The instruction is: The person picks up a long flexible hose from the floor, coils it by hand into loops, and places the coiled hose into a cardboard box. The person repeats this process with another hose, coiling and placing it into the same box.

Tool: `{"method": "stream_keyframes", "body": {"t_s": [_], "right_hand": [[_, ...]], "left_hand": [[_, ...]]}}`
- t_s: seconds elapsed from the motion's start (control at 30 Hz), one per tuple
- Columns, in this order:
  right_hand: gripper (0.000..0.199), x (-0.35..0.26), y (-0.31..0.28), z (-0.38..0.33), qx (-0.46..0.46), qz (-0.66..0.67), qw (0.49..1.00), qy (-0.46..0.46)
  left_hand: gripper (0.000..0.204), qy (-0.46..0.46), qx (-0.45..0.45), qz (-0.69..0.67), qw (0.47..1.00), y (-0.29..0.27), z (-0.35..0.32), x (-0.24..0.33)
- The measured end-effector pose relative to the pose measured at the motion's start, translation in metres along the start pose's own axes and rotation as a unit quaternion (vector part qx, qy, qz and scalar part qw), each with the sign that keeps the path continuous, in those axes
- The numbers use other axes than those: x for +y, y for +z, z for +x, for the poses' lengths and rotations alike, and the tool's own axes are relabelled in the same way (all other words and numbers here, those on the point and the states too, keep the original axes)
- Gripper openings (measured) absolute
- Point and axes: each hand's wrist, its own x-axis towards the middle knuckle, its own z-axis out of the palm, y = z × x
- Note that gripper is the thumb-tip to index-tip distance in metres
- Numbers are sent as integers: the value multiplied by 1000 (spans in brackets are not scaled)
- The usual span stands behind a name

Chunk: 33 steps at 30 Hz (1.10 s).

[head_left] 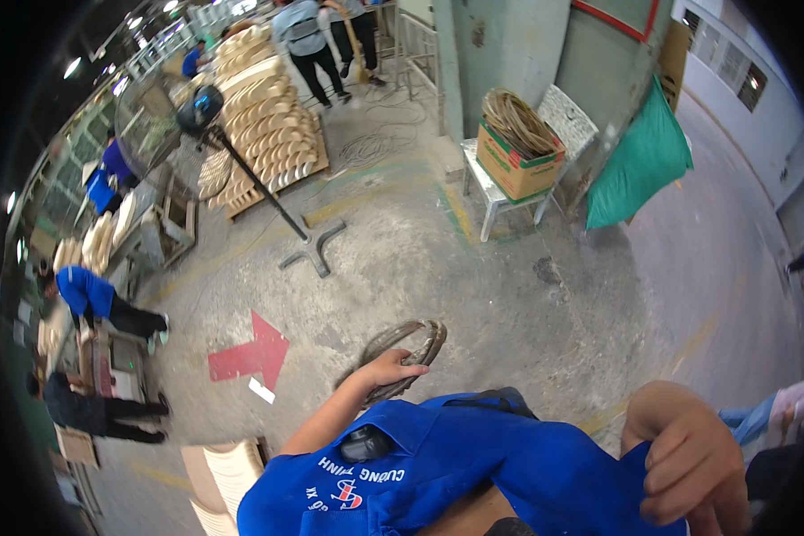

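My left hand (391,369) is closed round a looped coil of dark brown, strap-like strips (431,344), held out in front of my body above the concrete floor. What the strips are made of I cannot tell. My right hand (692,456) is raised close to the camera at the lower right, beside my blue shirt. Its fingers are curled in, and whatever may be inside them is hidden.
Ahead right, a cardboard box (520,163) full of similar coils sits on a worn chair (570,121), beside a green sack (643,161). A stand fan (268,192) and stacked curved wooden pieces (272,116) stand ahead left. Several people work left and far ahead.
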Motion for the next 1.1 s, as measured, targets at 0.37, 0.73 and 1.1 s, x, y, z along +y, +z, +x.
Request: {"method": "stream_keyframes", "body": {"t_s": [0.37,0.73,1.1], "right_hand": [[36,-13,-123,-69,96,-132,985,-51],[32,-2,-279,-135,182,-99,977,-48],[31,71,-355,-145,379,-233,895,25]], "left_hand": [[86,53,3,62,997,-2,146,162],[84,319,112,354,872,-59,281,401],[80,261,14,715,649,-126,524,588]]}}
